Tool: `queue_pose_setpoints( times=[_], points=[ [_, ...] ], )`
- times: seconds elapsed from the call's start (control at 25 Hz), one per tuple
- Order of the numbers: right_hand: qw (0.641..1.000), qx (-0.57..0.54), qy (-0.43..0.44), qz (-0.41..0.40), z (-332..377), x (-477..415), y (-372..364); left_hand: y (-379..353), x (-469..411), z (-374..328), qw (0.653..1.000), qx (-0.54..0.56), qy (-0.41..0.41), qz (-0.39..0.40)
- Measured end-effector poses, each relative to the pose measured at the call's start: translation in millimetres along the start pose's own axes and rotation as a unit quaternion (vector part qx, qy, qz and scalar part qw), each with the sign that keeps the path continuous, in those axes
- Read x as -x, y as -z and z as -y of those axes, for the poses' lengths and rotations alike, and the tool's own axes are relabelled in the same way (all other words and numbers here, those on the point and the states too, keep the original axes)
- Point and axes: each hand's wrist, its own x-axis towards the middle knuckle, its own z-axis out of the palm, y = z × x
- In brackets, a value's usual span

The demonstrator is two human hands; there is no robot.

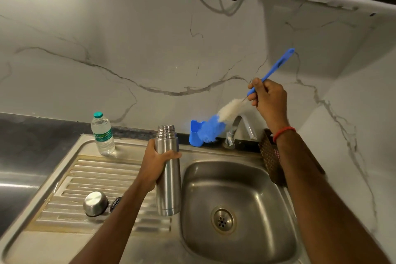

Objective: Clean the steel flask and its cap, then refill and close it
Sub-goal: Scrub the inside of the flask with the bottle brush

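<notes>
Steel flask [168,169], uncapped & upright, is gripped by the left hand [157,164] at the sink [235,203] basin's left edge. Right hand [269,100] is curled round a blue-handled bottle brush [216,122], bristles angled down near the tap [237,128]. Steel cap [95,203] lies on the drainboard [100,180], w/ a plastic water bottle [102,134] standing behind.

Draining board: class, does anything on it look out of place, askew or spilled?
The steel cap lies tilted on the draining board, with a small black piece beside it. The water bottle stands upright; no spill shows.
</notes>
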Motion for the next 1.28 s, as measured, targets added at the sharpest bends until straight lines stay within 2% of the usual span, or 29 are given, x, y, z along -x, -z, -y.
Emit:
queue_pose_setpoints(
  times=[0.2,0.44,0.64,0.72,0.92,1.08,1.28],
  points=[
    [1.0,-0.014,-0.026,0.011,-17.6,-12.6,-42.0,4.5,-3.5,9.2,0.998,0.04,0.041,0.003],
    [0.997,0.032,-0.046,0.056,-56.9,-25.9,-91.9,5.5,-13.4,24.1,0.997,0.038,0.068,0.005],
    [0.976,0.114,-0.062,0.177,-85.0,-36.6,-134.9,-3.3,-24.0,31.8,0.995,0.049,0.085,0.011],
    [0.969,0.122,-0.069,0.201,-88.3,-41.0,-143.3,-4.5,-27.0,33.0,0.995,0.038,0.089,0.014],
    [0.987,0.093,-0.052,0.124,-77.2,-73.5,-141.3,2.7,-32.0,36.8,0.995,0.03,0.093,0.01],
    [0.98,0.11,-0.073,0.147,-87.0,-62.7,-143.3,1.2,-28.2,37.5,0.996,0.037,0.087,0.005],
    [0.994,0.074,-0.052,0.067,-53.9,-73.1,-110.0,-0.6,-24.1,33.3,0.994,0.053,0.097,-0.011]
  ],
)
